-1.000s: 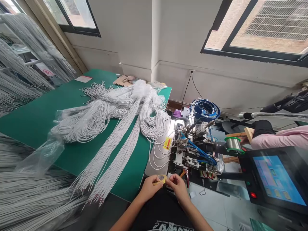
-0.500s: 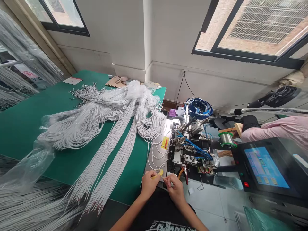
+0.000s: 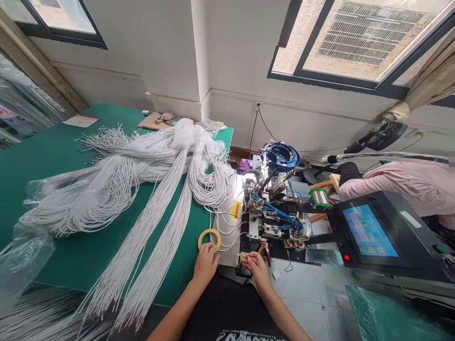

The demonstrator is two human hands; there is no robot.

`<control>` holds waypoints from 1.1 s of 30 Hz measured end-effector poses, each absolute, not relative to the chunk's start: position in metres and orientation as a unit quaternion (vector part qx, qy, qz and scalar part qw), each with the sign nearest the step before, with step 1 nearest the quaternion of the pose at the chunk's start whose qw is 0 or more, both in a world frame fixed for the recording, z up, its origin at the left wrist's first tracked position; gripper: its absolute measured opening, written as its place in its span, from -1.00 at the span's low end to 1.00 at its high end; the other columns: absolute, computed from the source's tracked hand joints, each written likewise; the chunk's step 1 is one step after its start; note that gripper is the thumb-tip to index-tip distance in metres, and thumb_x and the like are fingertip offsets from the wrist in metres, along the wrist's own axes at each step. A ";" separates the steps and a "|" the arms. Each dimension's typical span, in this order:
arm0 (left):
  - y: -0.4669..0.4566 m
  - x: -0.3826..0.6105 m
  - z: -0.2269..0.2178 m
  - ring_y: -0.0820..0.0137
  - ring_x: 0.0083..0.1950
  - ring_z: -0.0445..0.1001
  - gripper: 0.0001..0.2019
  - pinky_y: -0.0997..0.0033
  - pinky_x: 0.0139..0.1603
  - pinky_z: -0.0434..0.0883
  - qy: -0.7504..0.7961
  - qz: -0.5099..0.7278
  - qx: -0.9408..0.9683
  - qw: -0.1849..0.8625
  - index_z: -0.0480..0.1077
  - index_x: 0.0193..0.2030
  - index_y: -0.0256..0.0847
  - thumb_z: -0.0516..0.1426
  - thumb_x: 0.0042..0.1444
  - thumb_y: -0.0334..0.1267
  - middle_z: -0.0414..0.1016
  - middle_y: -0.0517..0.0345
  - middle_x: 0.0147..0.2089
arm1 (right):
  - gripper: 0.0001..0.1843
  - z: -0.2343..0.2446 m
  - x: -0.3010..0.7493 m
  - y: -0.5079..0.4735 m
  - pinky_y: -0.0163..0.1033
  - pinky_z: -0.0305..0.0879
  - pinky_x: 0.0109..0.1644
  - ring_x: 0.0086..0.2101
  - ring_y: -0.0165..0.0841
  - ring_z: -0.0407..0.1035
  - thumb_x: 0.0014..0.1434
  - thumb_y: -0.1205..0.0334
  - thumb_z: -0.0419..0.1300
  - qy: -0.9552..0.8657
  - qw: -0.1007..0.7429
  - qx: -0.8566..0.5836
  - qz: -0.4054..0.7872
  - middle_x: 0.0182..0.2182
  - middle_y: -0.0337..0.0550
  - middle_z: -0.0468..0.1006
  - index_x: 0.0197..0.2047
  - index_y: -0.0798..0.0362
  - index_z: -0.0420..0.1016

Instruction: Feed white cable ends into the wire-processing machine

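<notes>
A roll of yellow tape [image 3: 200,242] is by the front right edge of the green table, beside the machine's pale base. My left hand [image 3: 205,263] has its fingers over the roll's near rim, gripping it; whether the roll rests on the table I cannot tell. A short strip of yellow tape [image 3: 242,255] sticks out from the pinched fingers of my right hand [image 3: 257,270], in front of the machine. Thin white wires [image 3: 227,232] loop from the table towards the machine [image 3: 273,213], just beyond both hands.
Large bundles of white wires [image 3: 152,208] with clear plastic wrap spread over the green table [image 3: 64,258]. Right of the machine are a solder wire spool [image 3: 320,198], a touch screen [image 3: 369,230] and a person's pink sleeve [image 3: 384,182]. A blue round feeder [image 3: 282,156] stands behind.
My hands have moved apart. The tape roll has gone left and away with my left hand, while a short tape strip stays in my right fingers. The view has shifted to the right.
</notes>
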State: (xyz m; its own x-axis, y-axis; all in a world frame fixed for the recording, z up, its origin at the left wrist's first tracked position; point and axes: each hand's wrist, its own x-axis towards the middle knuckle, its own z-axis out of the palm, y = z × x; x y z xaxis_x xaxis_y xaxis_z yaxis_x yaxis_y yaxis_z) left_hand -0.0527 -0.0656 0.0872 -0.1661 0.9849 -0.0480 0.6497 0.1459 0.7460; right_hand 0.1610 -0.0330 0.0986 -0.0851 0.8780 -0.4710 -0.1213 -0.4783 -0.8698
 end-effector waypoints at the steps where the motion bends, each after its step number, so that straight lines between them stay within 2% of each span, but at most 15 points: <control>1: -0.067 -0.048 0.088 0.08 0.09 0.30 -0.70 0.01 0.11 0.27 0.698 0.296 0.584 0.290 0.44 -0.07 -0.19 -0.01 0.15 -0.18 0.39 -0.11 -0.03 | -0.44 0.098 0.161 -0.034 -0.09 0.39 -0.14 -0.26 -0.15 0.47 -0.14 -0.26 0.35 -0.334 0.382 -0.558 0.657 -0.36 -0.07 0.54 -0.33 0.00 0.30; 4: -0.064 -0.036 0.091 0.14 0.02 0.36 -0.67 0.10 0.05 0.32 0.680 0.283 0.588 0.335 0.46 -0.08 -0.20 -0.07 0.20 -0.20 0.44 -0.09 -0.08 | -0.43 0.096 0.161 -0.034 -0.08 0.38 -0.11 -0.20 -0.12 0.47 -0.17 -0.28 0.35 -0.329 0.382 -0.558 0.660 -0.32 -0.04 0.56 -0.35 0.00 0.31; 8: -0.053 -0.025 0.084 0.25 -0.22 0.48 -0.63 0.27 -0.13 0.41 0.660 0.252 0.567 0.423 0.48 -0.05 -0.26 -0.05 0.15 -0.22 0.52 -0.06 -0.19 | -0.44 0.094 0.159 -0.035 -0.05 0.35 -0.05 -0.14 -0.10 0.44 -0.18 -0.28 0.34 -0.340 0.384 -0.559 0.652 -0.27 -0.03 0.57 -0.35 0.00 0.34; 13: -0.051 -0.016 0.076 0.23 -0.09 0.48 -0.56 0.29 -0.01 0.37 0.631 0.241 0.547 0.494 0.42 0.09 -0.28 -0.03 0.10 -0.23 0.51 -0.07 -0.01 | -0.45 0.091 0.159 -0.039 -0.01 0.30 0.00 -0.11 -0.08 0.41 -0.14 -0.29 0.31 -0.366 0.381 -0.558 0.640 -0.24 0.01 0.56 -0.32 0.02 0.41; 17: -0.054 -0.009 0.076 0.29 -0.28 0.46 -0.48 0.33 -0.15 0.39 0.605 0.236 0.538 0.537 0.31 0.20 -0.35 -0.02 0.09 -0.23 0.56 -0.04 -0.20 | -0.46 0.091 0.163 -0.040 -0.04 0.29 -0.02 -0.14 -0.09 0.41 -0.13 -0.25 0.31 -0.393 0.376 -0.556 0.629 -0.23 0.00 0.55 -0.30 0.04 0.46; 24: -0.052 -0.001 0.068 0.36 -0.36 0.37 -0.43 0.43 -0.27 0.33 0.578 0.233 0.530 0.575 0.23 0.25 -0.35 0.02 0.07 -0.23 0.48 0.09 -0.36 | -0.49 0.094 0.159 -0.042 -0.15 0.32 -0.21 -0.34 -0.20 0.39 -0.09 -0.24 0.28 -0.429 0.363 -0.550 0.617 -0.34 -0.08 0.52 -0.30 0.06 0.49; 33: -0.051 0.003 0.067 0.40 -0.41 0.32 -0.41 0.47 -0.35 0.29 0.559 0.236 0.507 0.612 0.25 0.24 -0.31 0.06 0.02 -0.25 0.43 0.18 -0.43 | -0.45 0.093 0.158 -0.043 -0.10 0.32 -0.09 -0.22 -0.13 0.41 -0.06 -0.30 0.24 -0.457 0.342 -0.549 0.610 -0.29 -0.06 0.54 -0.29 0.05 0.51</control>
